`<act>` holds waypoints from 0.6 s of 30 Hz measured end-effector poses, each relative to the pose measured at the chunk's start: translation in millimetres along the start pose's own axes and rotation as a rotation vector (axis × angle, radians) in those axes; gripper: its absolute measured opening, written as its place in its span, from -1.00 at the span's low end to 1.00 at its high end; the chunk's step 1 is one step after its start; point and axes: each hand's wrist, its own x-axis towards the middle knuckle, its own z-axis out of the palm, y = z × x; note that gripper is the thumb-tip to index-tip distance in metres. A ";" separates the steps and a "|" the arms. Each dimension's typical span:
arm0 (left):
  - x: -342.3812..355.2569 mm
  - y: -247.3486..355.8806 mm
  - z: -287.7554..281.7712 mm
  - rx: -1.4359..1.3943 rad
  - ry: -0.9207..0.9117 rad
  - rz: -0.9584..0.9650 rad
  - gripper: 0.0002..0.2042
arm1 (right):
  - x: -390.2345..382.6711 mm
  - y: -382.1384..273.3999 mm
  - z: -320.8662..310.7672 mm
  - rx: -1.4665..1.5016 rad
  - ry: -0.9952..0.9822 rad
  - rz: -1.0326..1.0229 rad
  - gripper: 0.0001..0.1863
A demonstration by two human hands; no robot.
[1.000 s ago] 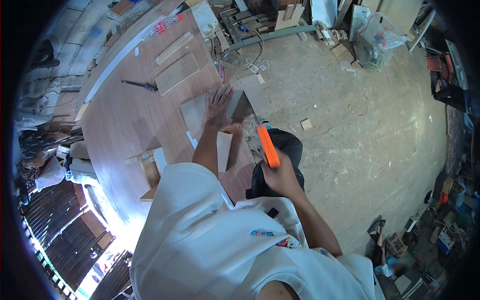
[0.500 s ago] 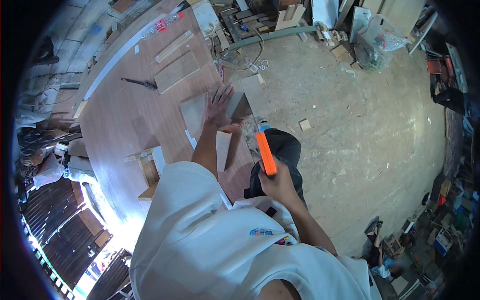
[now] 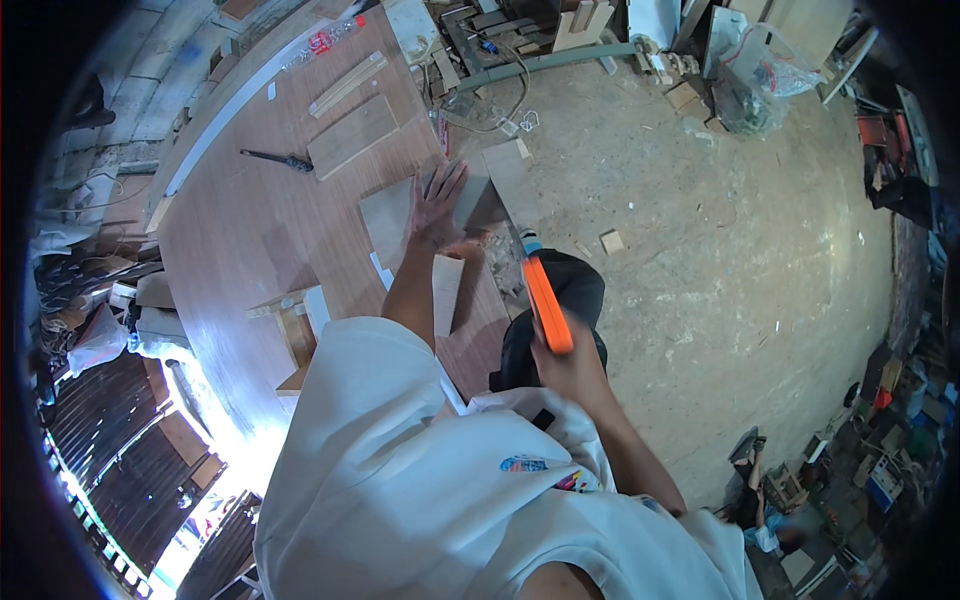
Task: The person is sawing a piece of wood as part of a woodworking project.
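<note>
1. Your left hand [image 3: 435, 208] lies palm down with the fingers spread, pressing on a grey-brown board [image 3: 385, 218]; it grips nothing.
2. That board lies flat at the right-hand side of the table [image 3: 235, 235], ahead of your body.
3. Your right hand [image 3: 568, 368] is closed around the orange handle [image 3: 546, 305] of a tool, just off the table's right edge and above your dark-trousered leg [image 3: 575, 285].
4. The handle points up and away from you toward the board; the tool's blade is too thin to make out clearly, so you cannot tell whether it touches the board.
5. A pale wood block [image 3: 446, 298] sits just beside your left forearm, on its right.
6. Farther up the table lie a flat wood panel [image 3: 355, 137], narrow wood strips [image 3: 347, 84] and a dark, slender tool [image 3: 278, 159], with a clear bottle [image 3: 325, 40] near the far end.
7. A small wooden frame [image 3: 296, 337] rests left of your sleeve.
</note>
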 end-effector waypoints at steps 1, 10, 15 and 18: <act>3.5 3.2 -0.7 -0.005 0.001 0.015 0.29 | 29.3 20.9 3.6 -0.047 0.010 -0.034 -0.90; -11.4 -1.8 6.2 -0.092 -0.003 -0.034 0.27 | 4.1 -1.5 13.7 -0.058 0.036 -0.148 -0.86; 1.8 1.6 -2.7 -0.019 -0.006 -0.030 0.30 | -4.9 -17.7 -2.9 0.027 -0.027 0.006 -0.86; 5.7 9.2 -8.3 -0.022 -0.066 -0.030 0.30 | 47.9 16.6 12.7 0.002 0.001 -0.003 -0.88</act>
